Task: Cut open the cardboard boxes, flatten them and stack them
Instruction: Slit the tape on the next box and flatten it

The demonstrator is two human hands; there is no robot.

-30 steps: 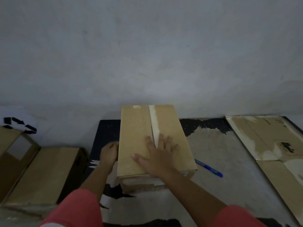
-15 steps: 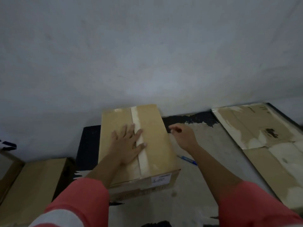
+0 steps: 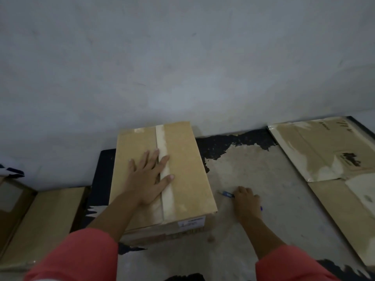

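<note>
Sealed box under our left hand, blue tool under our right

We pressed our left hand (image 3: pixel 148 179) flat, fingers spread, on the taped cardboard box (image 3: pixel 186 169) at the tabletop's (image 3: pixel 253 169) far left corner. Our right hand (image 3: pixel 246 201) curled around the blue tool (image 3: pixel 226 193) just beside the box. Flattened cardboard (image 3: pixel 316 151) lay along the right edge.

Label (image 3: pixel 191 221) on box (image 3: pixel 182 169) and dark print (image 3: pixel 352 162) on flattened cardboard (image 3: pixel 316 147), both illegible.

Plain grey wall (image 3: pixel 182 57) behind a worn floor (image 3: pixel 253 171) — black paint (image 3: pixel 233 140) flaking to pale patches (darkest by the wall); something white, dark-marked (image 3: pixel 10 172), far left.
</note>
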